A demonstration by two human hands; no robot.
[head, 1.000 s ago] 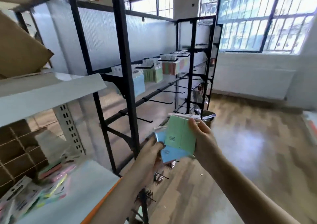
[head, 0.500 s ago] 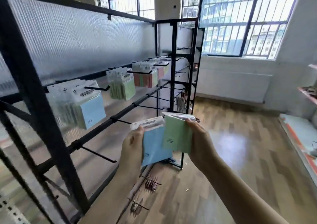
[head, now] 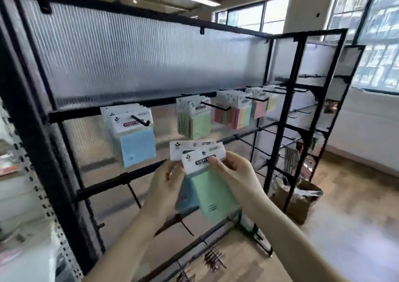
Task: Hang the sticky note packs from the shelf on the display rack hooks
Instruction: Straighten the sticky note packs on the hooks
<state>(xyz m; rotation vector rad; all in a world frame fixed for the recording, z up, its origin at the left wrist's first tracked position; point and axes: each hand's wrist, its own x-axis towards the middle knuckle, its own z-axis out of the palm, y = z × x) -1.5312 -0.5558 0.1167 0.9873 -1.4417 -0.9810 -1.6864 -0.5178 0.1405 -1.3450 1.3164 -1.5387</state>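
Observation:
My left hand [head: 167, 186] grips a blue sticky note pack [head: 187, 197] in front of the black display rack [head: 131, 106]. My right hand [head: 234, 171] pinches a green sticky note pack [head: 212, 197] by its white header card; the green pack overlaps the blue one. Both packs are held below the upper hook row. On that row hang blue packs [head: 135, 139] on a hook [head: 141, 120], then green packs [head: 196, 119] on a hook [head: 216, 106], then pink and yellow packs [head: 241, 115] farther right.
Bare hooks stick out from the lower bars [head: 133, 195]. A second black rack frame [head: 302, 117] stands at the right end, with a cardboard box [head: 300, 204] on the wooden floor beside it. A white shelf upright [head: 41, 195] is at the left. Loose hooks lie on the floor [head: 213, 258].
I have stepped along and closer to the rack, so the hanging blue and green packs are now right in front. Both hands raised the two packs toward the upper hook row.

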